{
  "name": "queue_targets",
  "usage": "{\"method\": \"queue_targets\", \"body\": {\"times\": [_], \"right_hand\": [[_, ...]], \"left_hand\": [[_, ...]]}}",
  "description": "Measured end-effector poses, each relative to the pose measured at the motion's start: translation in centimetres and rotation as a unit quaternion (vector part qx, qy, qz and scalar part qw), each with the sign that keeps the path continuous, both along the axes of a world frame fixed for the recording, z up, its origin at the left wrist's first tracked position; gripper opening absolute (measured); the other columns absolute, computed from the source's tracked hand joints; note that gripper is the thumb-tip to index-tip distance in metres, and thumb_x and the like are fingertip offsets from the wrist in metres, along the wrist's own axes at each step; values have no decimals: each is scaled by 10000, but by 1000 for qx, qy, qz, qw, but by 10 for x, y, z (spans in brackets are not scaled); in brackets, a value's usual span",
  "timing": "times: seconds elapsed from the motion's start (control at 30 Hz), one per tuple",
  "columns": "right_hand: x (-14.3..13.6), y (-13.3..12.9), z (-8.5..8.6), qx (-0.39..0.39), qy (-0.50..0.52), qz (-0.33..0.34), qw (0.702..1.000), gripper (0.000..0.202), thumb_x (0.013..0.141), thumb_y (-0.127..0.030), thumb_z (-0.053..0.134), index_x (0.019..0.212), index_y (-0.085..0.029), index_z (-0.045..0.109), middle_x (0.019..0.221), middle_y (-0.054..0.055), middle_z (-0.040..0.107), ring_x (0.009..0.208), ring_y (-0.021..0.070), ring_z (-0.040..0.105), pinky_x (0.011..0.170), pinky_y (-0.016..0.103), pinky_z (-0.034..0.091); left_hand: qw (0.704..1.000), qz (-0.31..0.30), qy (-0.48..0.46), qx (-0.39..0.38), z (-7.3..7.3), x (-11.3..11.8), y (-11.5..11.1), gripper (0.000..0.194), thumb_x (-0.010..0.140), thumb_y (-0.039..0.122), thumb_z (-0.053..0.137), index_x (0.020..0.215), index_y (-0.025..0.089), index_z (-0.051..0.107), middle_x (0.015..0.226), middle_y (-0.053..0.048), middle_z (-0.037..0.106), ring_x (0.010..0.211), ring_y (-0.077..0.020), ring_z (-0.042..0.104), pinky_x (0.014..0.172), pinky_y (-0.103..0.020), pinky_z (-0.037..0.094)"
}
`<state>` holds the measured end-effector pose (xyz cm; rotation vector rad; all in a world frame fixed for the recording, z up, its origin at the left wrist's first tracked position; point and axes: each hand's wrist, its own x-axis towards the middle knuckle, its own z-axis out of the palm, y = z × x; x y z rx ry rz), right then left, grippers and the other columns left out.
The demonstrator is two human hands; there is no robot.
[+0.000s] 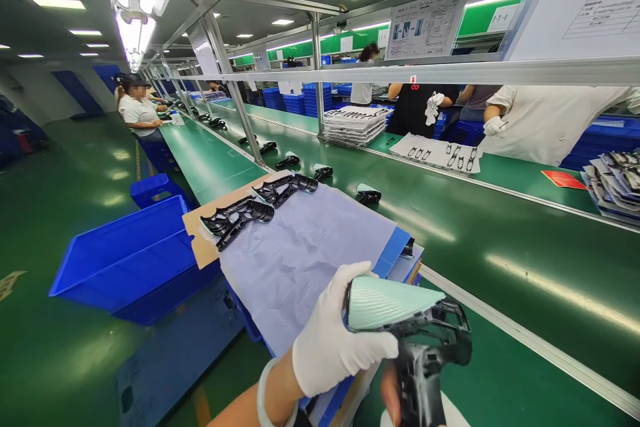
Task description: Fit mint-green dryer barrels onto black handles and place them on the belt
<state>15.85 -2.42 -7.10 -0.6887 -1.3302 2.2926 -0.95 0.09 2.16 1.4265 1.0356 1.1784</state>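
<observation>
My left hand [333, 340], in a white glove, is closed around a black plastic housing part [425, 347] with a ribbed mint-green panel on top. Its thumb presses the near side and its fingers wrap the far edge. Low in the view, my right hand [391, 392] grips the downward black leg of the same part; bare fingertips show, and most of that hand is hidden or cut off by the frame. Beyond my left hand, two similar black frames [243, 217] lie on a stack covered with a pale sheet [305, 247].
Blue bins [125, 247] stand left of the stack. Along the green conveyor [450, 213] sit several black parts [369, 193]. Across it are a stack of white sheets [355, 125] and workers in white gloves. A metal rail [450, 72] spans overhead.
</observation>
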Motion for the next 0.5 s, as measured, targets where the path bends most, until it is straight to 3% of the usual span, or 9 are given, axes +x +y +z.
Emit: {"method": "queue_targets", "body": {"times": [0.07,0.17,0.27,0.37,0.43,0.5], "right_hand": [[-9,-3,-7,16,-16,-6,1000,523,583,-706,756,520,-236,538,444,23,573,526,235,662,497,330,552],[-6,1,-8,31,-31,3,999,491,614,-656,756,539,-204,578,456,28,606,536,228,679,524,322,555],[1,17,-4,46,-42,35,997,501,634,-616,741,528,-153,582,407,-23,571,445,183,636,500,311,514],[-3,30,-3,50,-42,60,996,477,581,-524,798,495,-122,555,367,-55,533,385,160,594,477,297,479],[-10,33,-4,47,-35,65,996,465,545,-483,825,483,-116,547,355,-66,521,356,150,572,467,288,470],[-17,33,-4,40,-30,66,997,461,541,-472,827,471,-117,541,348,-72,512,319,138,544,455,282,466]], "left_hand": [[999,28,25,13,3,5,-3,699,759,624,734,1321,277,507,1232,-74,600,1115,-296,575,965,-402,451],[998,46,5,43,9,10,-4,428,991,558,405,1228,245,576,1126,-70,647,1031,-248,606,914,-370,462],[997,39,-29,60,11,9,-3,456,1047,483,251,1184,253,621,1094,-56,659,1013,-216,613,918,-344,458],[996,11,-11,90,7,7,-3,441,983,557,430,1310,282,541,1183,-58,610,1092,-242,581,944,-356,449],[996,12,27,89,4,6,-4,561,897,559,603,1372,289,473,1235,-65,577,1119,-264,565,958,-372,440],[995,24,48,78,3,7,-5,544,904,517,613,1373,281,470,1250,-71,578,1114,-269,568,968,-385,438]]}}
